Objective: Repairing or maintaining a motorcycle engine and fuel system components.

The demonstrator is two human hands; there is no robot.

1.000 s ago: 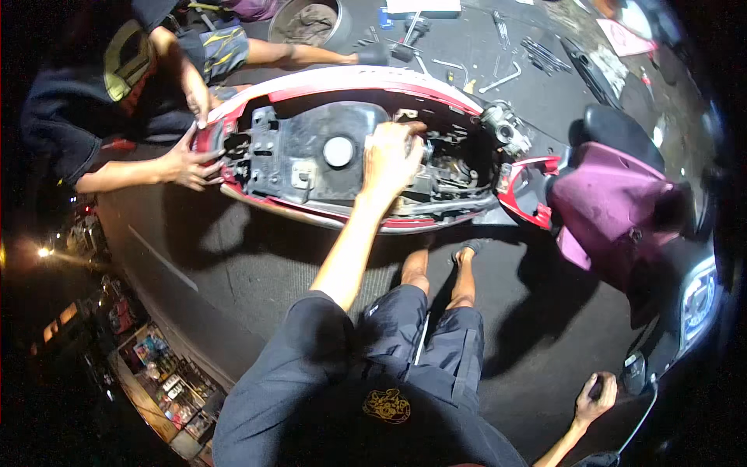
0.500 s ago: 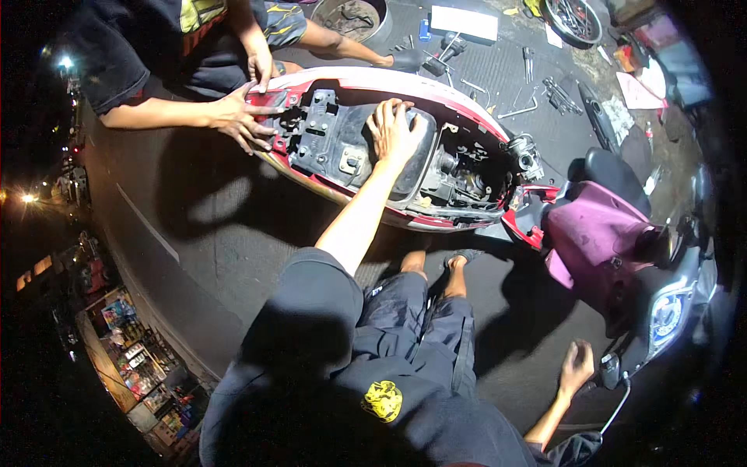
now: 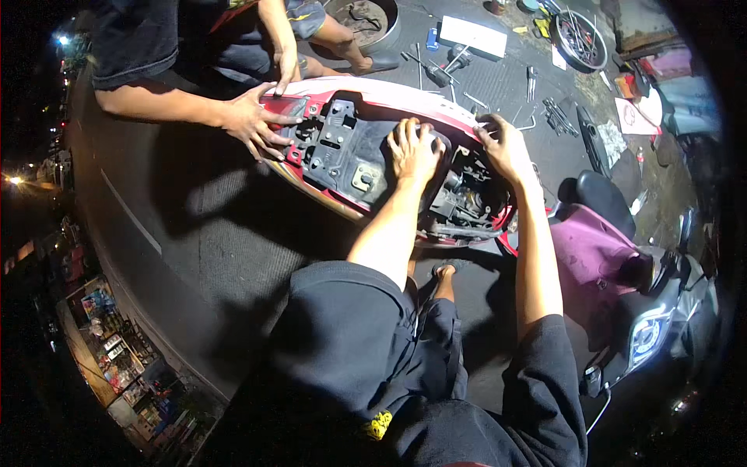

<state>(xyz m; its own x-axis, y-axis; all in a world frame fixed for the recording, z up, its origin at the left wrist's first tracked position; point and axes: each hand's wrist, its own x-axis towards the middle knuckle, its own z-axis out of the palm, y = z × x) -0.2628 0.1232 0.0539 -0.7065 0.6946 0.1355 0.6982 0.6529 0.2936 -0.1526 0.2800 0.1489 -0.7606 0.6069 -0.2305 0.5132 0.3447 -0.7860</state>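
Before me lies a scooter body with red-and-white side panels (image 3: 381,84), no seat fitted. My left hand (image 3: 416,150) rests on the black under-seat storage box (image 3: 372,148), fingers spread over its right end. My right hand (image 3: 502,146) reaches to the far panel edge, with bent fingers and thumb gripping its rim. Between and below my hands, the engine bay (image 3: 467,191) shows metal parts and hoses. A co-worker's hand (image 3: 257,123) lies spread on the tail end, and a second co-worker hand (image 3: 286,68) touches the panel's far side there.
Beyond the scooter lie wrenches (image 3: 559,117), a T-handled tool (image 3: 450,66), a white box (image 3: 473,36) and a round tray of tools (image 3: 580,40). To the right stand the purple front panel (image 3: 595,245), a black seat (image 3: 605,191) and a lit headlight (image 3: 646,338).
My right hand has come up from the lower right, near the headlight, to the far panel rim. My left hand stays on the storage box. The whole view has shifted slightly.
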